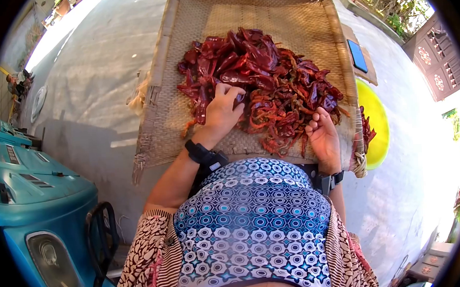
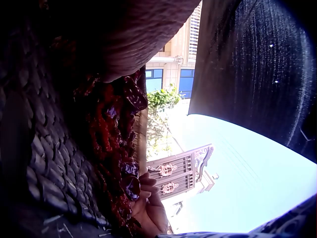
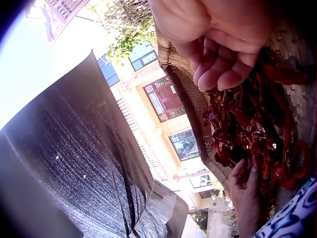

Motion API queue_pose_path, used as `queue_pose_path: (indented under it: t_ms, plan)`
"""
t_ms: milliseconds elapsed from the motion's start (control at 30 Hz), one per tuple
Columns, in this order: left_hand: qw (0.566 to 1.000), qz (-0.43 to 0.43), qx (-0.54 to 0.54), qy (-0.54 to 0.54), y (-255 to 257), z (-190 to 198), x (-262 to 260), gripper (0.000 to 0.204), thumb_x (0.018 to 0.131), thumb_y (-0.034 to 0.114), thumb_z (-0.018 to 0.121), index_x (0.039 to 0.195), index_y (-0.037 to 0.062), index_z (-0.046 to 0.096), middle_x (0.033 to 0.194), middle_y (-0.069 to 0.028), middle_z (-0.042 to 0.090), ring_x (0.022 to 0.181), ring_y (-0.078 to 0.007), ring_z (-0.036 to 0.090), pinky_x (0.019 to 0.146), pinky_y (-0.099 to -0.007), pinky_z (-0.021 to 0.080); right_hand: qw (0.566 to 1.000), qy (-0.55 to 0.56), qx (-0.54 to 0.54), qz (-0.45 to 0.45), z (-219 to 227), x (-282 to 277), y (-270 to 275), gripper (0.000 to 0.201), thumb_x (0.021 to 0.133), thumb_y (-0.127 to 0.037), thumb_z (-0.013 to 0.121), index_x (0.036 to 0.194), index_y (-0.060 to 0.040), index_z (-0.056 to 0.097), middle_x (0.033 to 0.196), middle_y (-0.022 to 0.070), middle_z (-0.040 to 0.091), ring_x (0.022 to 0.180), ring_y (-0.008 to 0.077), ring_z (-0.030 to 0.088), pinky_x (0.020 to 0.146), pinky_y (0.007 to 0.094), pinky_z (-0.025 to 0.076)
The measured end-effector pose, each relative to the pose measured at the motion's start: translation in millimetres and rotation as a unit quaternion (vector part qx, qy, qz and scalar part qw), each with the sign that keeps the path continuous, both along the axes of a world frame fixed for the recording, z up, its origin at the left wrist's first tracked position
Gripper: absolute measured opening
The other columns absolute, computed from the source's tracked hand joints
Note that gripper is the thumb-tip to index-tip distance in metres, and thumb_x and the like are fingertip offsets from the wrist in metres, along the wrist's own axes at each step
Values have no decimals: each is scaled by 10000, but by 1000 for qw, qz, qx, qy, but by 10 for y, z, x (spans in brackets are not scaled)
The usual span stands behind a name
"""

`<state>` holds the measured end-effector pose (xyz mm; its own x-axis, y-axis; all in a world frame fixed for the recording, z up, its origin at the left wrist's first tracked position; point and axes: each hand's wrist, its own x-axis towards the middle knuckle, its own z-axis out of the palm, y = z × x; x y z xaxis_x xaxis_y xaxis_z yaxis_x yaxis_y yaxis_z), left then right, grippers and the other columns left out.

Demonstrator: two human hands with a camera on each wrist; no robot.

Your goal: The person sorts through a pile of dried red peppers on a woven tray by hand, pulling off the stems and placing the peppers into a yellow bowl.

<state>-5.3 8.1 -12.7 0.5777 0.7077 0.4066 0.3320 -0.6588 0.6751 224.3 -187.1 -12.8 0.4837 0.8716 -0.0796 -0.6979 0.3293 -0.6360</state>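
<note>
A heap of dried red chilies [image 1: 246, 59] lies on a woven tray [image 1: 202, 20]; glossy, fuller pods are at its left and back, thin shrivelled ones at its right front. At the heap's left front, my left hand [image 1: 222, 112] pinches a dark red chili [image 1: 241, 98] between thumb and fingers. My right hand [image 1: 324, 141] is at the heap's right front edge, palm turned up and fingers loosely bent. Nothing shows in that right hand [image 3: 223, 39] in the right wrist view, where chilies [image 3: 247, 129] lie just beyond its fingertips.
Right of the tray stands a yellow-green basin [image 1: 377, 130] with red chilies [image 1: 367, 128] at its near side. A blue-screened phone [image 1: 357, 56] lies on cardboard [image 1: 369, 71] behind it. A turquoise vehicle [image 1: 40, 190] with a black bar [image 1: 100, 233] is at my left.
</note>
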Motion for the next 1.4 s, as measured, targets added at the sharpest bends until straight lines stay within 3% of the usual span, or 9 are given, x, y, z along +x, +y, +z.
queue_pose_path:
  t_ms: [667, 1267, 1400]
  plan:
    - [998, 4, -23, 56, 21, -8, -2, 328, 820, 116, 691, 1126, 132, 578, 1105, -105, 466, 910, -296, 591, 773, -384, 515, 1000, -16, -10, -1, 75, -61, -2, 247, 1001, -135, 503, 1226, -35, 519, 944, 14, 574, 810, 111, 532, 752, 256, 458]
    - [1000, -11, -19, 10, 32, -45, -18, 310, 819, 116, 688, 1112, 126, 586, 1091, -112, 477, 898, -287, 594, 757, -369, 514, 1000, 3, 2, 6, 12, -15, 0, 251, 966, -109, 543, 1209, -44, 537, 944, 28, 571, 819, 131, 513, 752, 279, 439]
    - [1000, -7, -2, -2, 33, -54, -10, 293, 808, 98, 667, 1084, 152, 584, 1099, -108, 487, 835, -307, 620, 719, -405, 530, 1000, -1, 3, 9, 25, -19, -3, 250, 965, -111, 545, 1207, -45, 539, 942, 25, 573, 817, 129, 513, 752, 279, 439]
